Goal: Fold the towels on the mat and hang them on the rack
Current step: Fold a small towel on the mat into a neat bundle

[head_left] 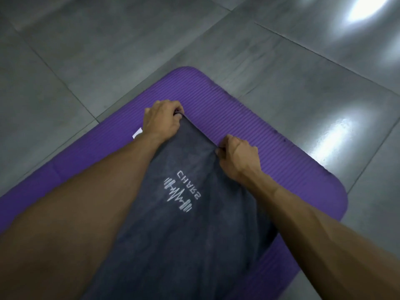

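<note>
A dark grey towel (188,224) with a white logo and lettering lies lengthwise on the purple ribbed mat (255,135). My left hand (162,120) pinches the towel's far left corner, fingers curled over the edge. My right hand (238,156) pinches the far right corner the same way. The towel's far edge runs taut between the two hands. Its near end passes out of view at the bottom, partly under my forearms. No rack is in view.
The mat lies on grey floor tiles (108,50) with bright light reflections at the right. A small white tag (137,133) shows on the mat just left of my left wrist. The mat's rounded far corner (188,69) lies beyond the hands.
</note>
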The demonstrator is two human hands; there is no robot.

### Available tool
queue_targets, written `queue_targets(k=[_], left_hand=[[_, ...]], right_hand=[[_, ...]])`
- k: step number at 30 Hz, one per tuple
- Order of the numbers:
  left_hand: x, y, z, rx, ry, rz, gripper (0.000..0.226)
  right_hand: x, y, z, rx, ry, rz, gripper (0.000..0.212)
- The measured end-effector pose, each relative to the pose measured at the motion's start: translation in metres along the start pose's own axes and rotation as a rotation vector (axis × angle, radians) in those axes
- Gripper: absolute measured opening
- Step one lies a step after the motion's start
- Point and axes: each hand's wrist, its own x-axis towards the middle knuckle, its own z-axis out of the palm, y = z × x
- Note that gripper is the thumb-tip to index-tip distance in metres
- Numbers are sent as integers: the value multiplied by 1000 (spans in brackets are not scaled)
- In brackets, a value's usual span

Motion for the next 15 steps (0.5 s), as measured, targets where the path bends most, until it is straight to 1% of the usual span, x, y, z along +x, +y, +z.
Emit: queue_targets(k=[3, 5, 7, 9, 12, 13, 15], left_hand=[[5, 11, 10, 175, -65, 71, 24], [-3, 13, 18, 239, -53, 140, 27], [-11, 12, 22, 244, -23, 150, 26], [-16, 16, 23, 248, 14, 152, 22], [-21, 20, 22, 239, 23, 134, 16], [-23, 20, 22, 232, 25, 126, 15], [-24, 21, 23, 212, 31, 112, 15]], right_hand=[[-16, 15, -14, -20, -35, 18, 37], [-45, 33, -22, -65, -53, 79, 43], [-77, 50, -25, -116, -88, 135, 46], [-101, 63, -28, -153, -142, 172, 43], [-120, 70, -24, -92, -224, 190, 27], [-124, 70, -23, -90, -242, 201, 24], [-131, 71, -22, -138, -220, 220, 30]])
